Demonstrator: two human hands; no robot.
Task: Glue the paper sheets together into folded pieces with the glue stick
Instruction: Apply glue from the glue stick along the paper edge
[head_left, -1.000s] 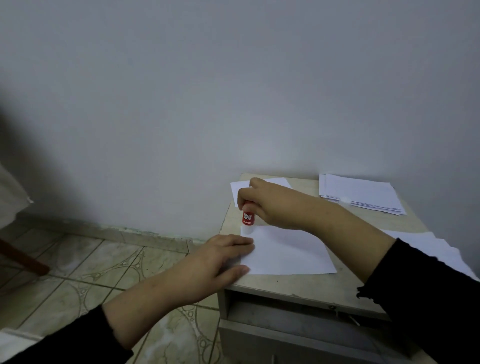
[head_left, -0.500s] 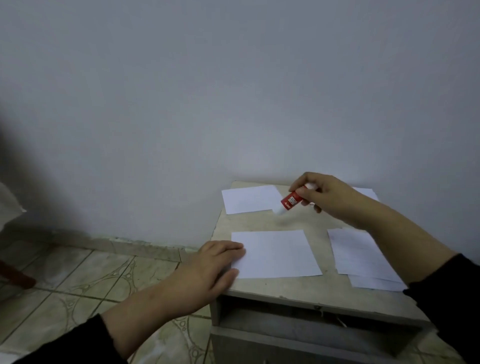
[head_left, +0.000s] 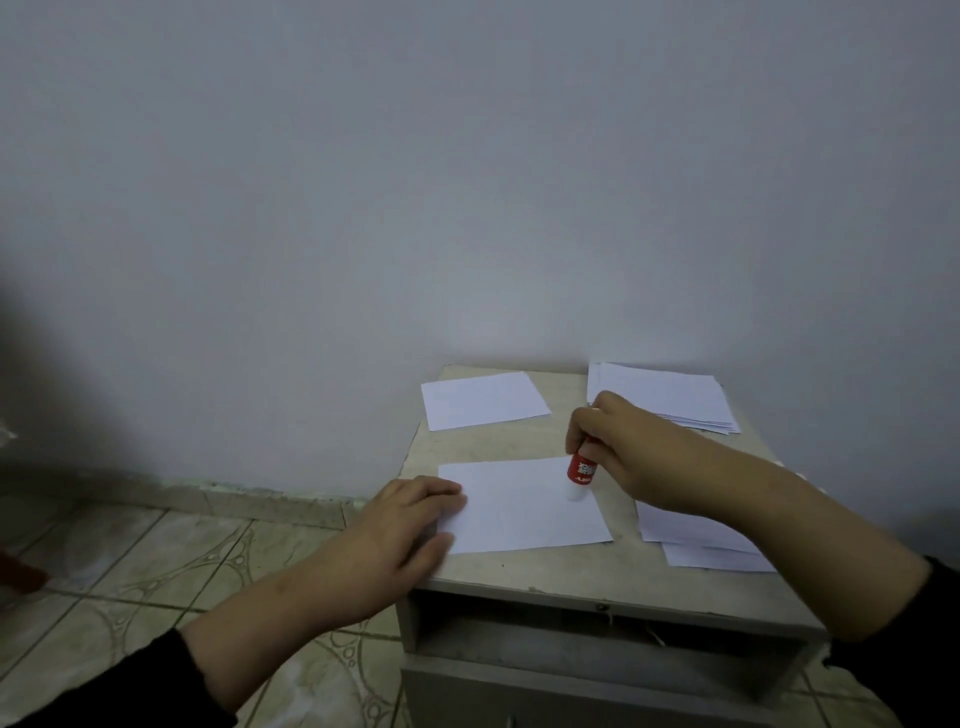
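A white paper sheet (head_left: 524, 506) lies flat on the small beige cabinet top (head_left: 561, 569). My left hand (head_left: 410, 525) presses its left edge with straight fingers. My right hand (head_left: 618, 447) grips a red glue stick (head_left: 581, 470) held upright, its white tip touching the sheet near the right edge.
Another white sheet (head_left: 483, 399) lies at the back left of the top. A stack of sheets (head_left: 670, 397) sits at the back right, and more sheets (head_left: 696, 538) lie at the right under my forearm. The cabinet stands against the wall above a tiled floor (head_left: 156, 561).
My right hand has brought the glue stick down from above the back of the cabinet onto the sheet's right side. My left hand stays on the sheet's left edge.
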